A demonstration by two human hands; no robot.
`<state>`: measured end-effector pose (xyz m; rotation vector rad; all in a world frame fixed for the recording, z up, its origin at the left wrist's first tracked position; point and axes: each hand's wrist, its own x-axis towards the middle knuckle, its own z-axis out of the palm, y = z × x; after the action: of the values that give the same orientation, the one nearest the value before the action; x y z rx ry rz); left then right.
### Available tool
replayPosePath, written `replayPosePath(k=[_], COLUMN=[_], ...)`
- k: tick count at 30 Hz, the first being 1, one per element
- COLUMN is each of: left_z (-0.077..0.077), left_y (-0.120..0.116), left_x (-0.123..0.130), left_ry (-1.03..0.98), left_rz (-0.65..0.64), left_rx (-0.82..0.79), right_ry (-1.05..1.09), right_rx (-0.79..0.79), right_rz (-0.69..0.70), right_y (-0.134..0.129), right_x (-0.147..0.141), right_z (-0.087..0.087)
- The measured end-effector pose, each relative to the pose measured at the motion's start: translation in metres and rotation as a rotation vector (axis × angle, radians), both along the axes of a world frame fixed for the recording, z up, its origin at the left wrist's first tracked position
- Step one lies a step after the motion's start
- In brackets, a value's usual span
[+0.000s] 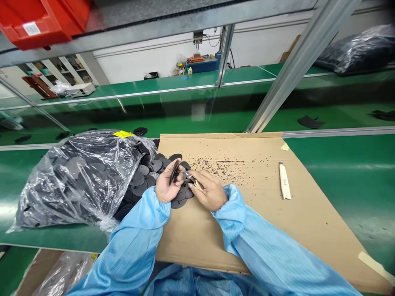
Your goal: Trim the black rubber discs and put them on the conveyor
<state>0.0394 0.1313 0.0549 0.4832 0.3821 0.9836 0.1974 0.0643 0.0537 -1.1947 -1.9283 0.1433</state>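
Observation:
Between the fingers of my left hand (167,184) a round black plastic disc (174,172) is held tilted on edge. My right hand (210,190) is closed round small nippers (196,182) with pale yellow handles; their metal tip points at the disc, and a gap or contact between the two cannot be made out. Under and behind both hands lies a heap of similar black discs (138,181), spilling from a clear plastic bag (70,185) on the left. Tiny black bits (222,166) are scattered over the cardboard sheet (216,242) beyond my right hand.
A white-handled knife or cutter (284,181) lies on the cardboard to the right. Metal posts (290,61) and a shelf with a red bin (43,22) stand above the green bench (354,172). A dark plastic-wrapped bundle (358,49) sits at the back right.

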Motion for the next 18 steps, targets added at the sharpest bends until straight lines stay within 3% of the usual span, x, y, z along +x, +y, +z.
replayPosePath(k=[8,18], left_z=[-0.002,0.002], left_y=[-0.001,-0.003], left_x=[0.000,0.001], left_ry=[0.119,0.224], left_rz=[-0.027,0.031], left_rx=[0.085,0.133], right_ry=[-0.210,-0.409], right_rx=[0.013,-0.072], right_rz=[-0.006,-0.062], right_y=[-0.002,-0.005], right_x=[-0.001,0.000], right_z=[0.001,0.011])
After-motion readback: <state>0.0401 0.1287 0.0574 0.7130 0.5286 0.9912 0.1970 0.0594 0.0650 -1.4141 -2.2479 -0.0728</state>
